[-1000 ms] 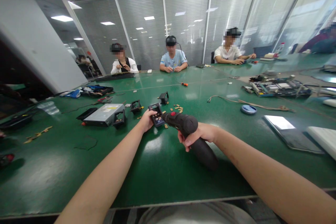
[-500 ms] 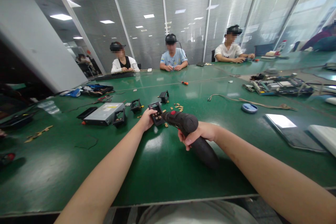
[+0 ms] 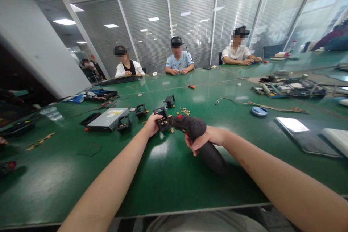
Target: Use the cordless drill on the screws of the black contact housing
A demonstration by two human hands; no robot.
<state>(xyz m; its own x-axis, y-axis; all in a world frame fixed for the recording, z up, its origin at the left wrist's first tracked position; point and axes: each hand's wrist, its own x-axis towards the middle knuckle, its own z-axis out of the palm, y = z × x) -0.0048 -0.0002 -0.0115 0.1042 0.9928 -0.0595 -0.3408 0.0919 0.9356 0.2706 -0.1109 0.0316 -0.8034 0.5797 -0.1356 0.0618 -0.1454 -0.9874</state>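
A black frame-like housing (image 3: 164, 126) is being gripped at its left side by the fingers of the left hand (image 3: 151, 125). A black pistol-shaped power tool (image 3: 193, 127) is being grasped by the closed fingers of the right hand (image 3: 204, 139), its nose being directed leftward at the housing; contact cannot be determined. Beyond the left fingers, small brass-coloured pieces (image 3: 187, 111) and a similar black frame (image 3: 170, 100) are being supported by the tabletop (image 3: 168, 177); left of them, a grey drive (image 3: 106, 119) is being supported likewise.
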